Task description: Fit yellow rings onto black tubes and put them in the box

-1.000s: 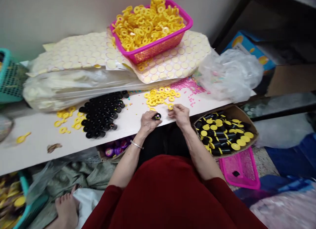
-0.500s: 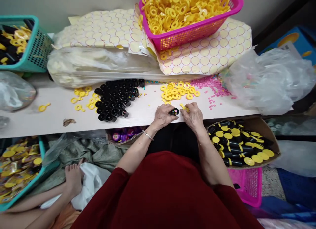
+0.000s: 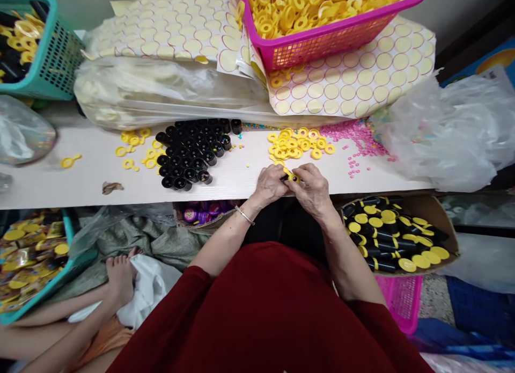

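Note:
My left hand [image 3: 272, 184] is closed around a small black tube, mostly hidden by the fingers. My right hand [image 3: 311, 186] pinches a yellow ring piece [image 3: 294, 177] against the tube's open end; whether it is seated there I cannot tell. Just beyond my hands lies a pile of yellow ring pieces [image 3: 298, 143]. Left of them, black tubes [image 3: 193, 153] stand upright in a close group, some with coloured beads inside. Pink beads [image 3: 358, 137] are spread at the back right of the table.
A pink basket [image 3: 322, 51] of yellow rings stands on sticker sheets [image 3: 322, 91] at the back. A cardboard box [image 3: 450, 228] of black tubes with yellow tops sits low on the right. Plastic bags [image 3: 462, 131] crowd the right end. Another person's bare foot [image 3: 119, 279] rests lower left.
My right hand has moved left to meet my left hand, bringing the yellow ring piece onto the open end of the black tube. The view has shifted slightly.

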A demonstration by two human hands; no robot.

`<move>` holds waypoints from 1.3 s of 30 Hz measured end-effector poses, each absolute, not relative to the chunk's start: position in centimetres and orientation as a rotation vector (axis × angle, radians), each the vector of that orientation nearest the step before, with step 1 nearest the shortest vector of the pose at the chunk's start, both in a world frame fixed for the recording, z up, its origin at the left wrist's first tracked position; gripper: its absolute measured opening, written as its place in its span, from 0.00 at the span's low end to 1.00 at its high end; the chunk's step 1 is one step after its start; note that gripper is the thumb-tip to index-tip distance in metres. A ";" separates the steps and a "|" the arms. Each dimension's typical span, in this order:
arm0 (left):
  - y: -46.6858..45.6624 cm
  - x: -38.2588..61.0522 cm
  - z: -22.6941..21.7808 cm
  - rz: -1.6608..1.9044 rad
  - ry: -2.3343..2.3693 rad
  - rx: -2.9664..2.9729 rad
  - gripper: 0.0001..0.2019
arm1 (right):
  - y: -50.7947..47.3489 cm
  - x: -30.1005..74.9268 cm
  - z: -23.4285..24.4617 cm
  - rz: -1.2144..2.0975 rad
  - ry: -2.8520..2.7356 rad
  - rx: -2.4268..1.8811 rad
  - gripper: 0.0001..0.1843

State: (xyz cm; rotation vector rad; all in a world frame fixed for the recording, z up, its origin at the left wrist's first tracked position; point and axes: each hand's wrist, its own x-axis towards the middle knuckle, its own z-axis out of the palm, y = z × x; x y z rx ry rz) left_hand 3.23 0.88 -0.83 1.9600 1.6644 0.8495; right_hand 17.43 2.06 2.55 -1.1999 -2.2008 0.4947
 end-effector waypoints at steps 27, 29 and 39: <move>0.6 5.7 -0.4 1.287 1.380 0.815 0.24 | 1.3 16.6 1.5 1.014 -1.495 -1.235 0.14; 0.5 5.7 -0.1 1.284 1.426 0.842 0.24 | 1.0 16.2 1.3 1.188 -1.292 -1.245 0.17; 0.2 6.1 1.3 1.296 1.478 0.759 0.21 | 1.1 15.0 2.3 1.579 -0.742 -1.371 0.21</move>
